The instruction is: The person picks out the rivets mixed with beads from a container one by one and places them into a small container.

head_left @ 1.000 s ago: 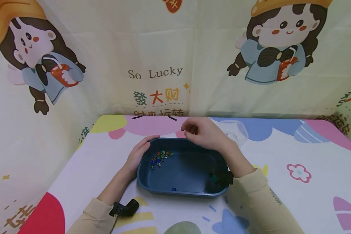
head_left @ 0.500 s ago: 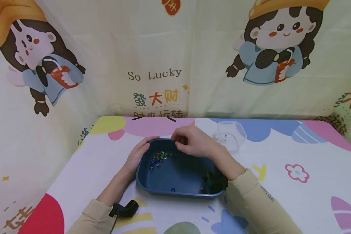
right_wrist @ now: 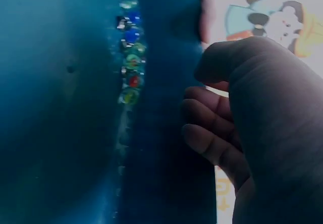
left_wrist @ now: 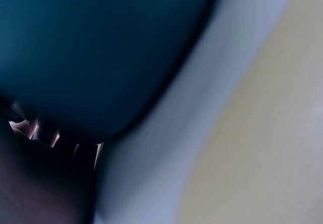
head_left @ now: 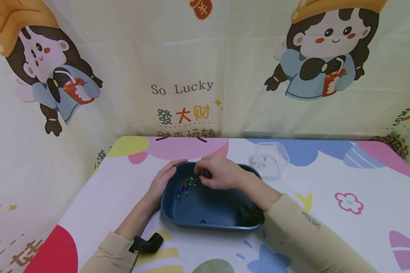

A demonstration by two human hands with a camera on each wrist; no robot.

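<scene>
While one hand point(head_left: 161, 184) touches one tray point(head_left: 213, 206), another point(head_left: 220, 172) hovers above.

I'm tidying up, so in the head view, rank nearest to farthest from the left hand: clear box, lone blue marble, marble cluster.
1. Marble cluster, left end of tray.
2. Lone blue marble, tray's near side.
3. Clear box, behind tray, right.

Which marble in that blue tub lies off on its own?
The lone blue marble by the wall of the tub nearest the person. The other marbles are grouped toward the far corner, beside the left hand.
</scene>
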